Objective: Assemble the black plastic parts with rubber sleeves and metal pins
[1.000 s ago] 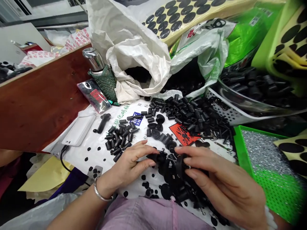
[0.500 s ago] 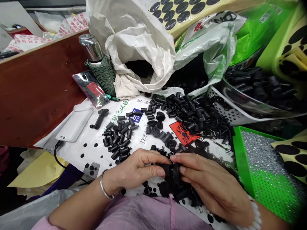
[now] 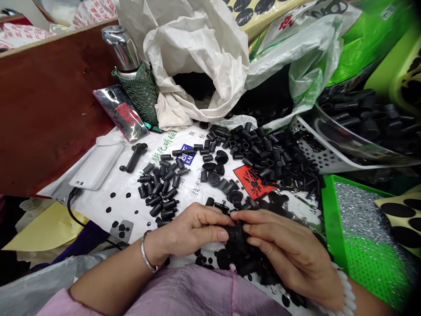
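Note:
Between my hands, close to my body, is a black plastic part with a round, flanged end. My left hand pinches its left side between thumb and fingers. On the other side, the fingertips of my right hand close on the round end. My fingers cover much of the part, so its full shape is hidden. Just beyond my left hand lies a loose pile of small ribbed black plastic pieces. Black caps and a perforated disc lie ahead of my hands. More black parts are scattered beneath them.
A large heap of black tubes and screws spreads before open white sacks. At right stand a green tray of small metal pieces and a white perforated basket. A bottle, phone and white charging device are at left.
The camera view has shifted a little. Both hands keep hold of the black part in nearly the same place; the right fingers have moved slightly on its round end.

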`<move>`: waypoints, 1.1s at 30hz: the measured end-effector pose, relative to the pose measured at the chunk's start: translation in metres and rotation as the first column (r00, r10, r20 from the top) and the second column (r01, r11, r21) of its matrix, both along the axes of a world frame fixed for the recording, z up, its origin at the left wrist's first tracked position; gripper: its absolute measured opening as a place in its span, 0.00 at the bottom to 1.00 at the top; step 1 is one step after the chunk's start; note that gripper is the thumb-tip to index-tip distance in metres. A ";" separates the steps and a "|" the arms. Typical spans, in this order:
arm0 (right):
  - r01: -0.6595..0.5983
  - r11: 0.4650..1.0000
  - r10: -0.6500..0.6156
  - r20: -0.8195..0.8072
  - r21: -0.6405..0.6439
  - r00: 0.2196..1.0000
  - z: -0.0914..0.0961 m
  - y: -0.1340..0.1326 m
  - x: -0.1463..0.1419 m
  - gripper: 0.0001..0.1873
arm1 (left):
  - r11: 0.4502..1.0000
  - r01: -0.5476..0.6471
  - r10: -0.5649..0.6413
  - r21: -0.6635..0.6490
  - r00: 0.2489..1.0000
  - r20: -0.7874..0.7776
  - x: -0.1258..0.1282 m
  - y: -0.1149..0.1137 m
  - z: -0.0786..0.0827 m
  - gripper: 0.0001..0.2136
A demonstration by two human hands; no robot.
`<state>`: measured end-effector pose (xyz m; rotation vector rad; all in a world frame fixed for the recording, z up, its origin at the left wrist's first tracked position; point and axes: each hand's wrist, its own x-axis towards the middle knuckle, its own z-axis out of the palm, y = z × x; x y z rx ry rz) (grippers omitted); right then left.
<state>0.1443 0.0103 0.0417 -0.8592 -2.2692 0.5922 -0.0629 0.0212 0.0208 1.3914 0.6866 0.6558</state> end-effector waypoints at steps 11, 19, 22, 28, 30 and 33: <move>-0.108 0.956 0.007 0.347 0.272 0.938 0.011 0.002 0.000 0.20 | 0.980 -0.053 0.057 -0.191 0.998 0.017 -0.004 0.000 0.000 0.12; 0.080 0.933 -0.167 0.225 0.351 0.960 -0.002 0.000 -0.005 0.15 | 0.966 -0.136 0.161 0.219 0.982 -0.099 0.007 -0.003 0.002 0.11; 0.128 0.942 -0.208 0.240 0.310 0.948 0.004 0.002 -0.005 0.18 | 0.936 -0.145 0.188 0.320 0.976 -0.109 0.008 -0.001 0.002 0.11; 0.117 0.934 -0.220 0.285 0.337 0.933 0.009 -0.001 -0.006 0.18 | 0.921 -0.134 0.198 0.366 0.970 -0.143 0.010 0.001 0.007 0.10; 0.219 0.956 -0.256 0.191 0.196 0.948 0.007 -0.004 -0.011 0.12 | 0.891 -0.159 0.249 0.425 0.955 -0.163 0.012 -0.003 0.006 0.11; 0.269 0.956 -0.259 0.094 -0.115 0.961 0.006 -0.006 -0.013 0.10 | 0.848 -0.191 0.302 0.495 0.941 -0.154 0.014 -0.006 0.004 0.10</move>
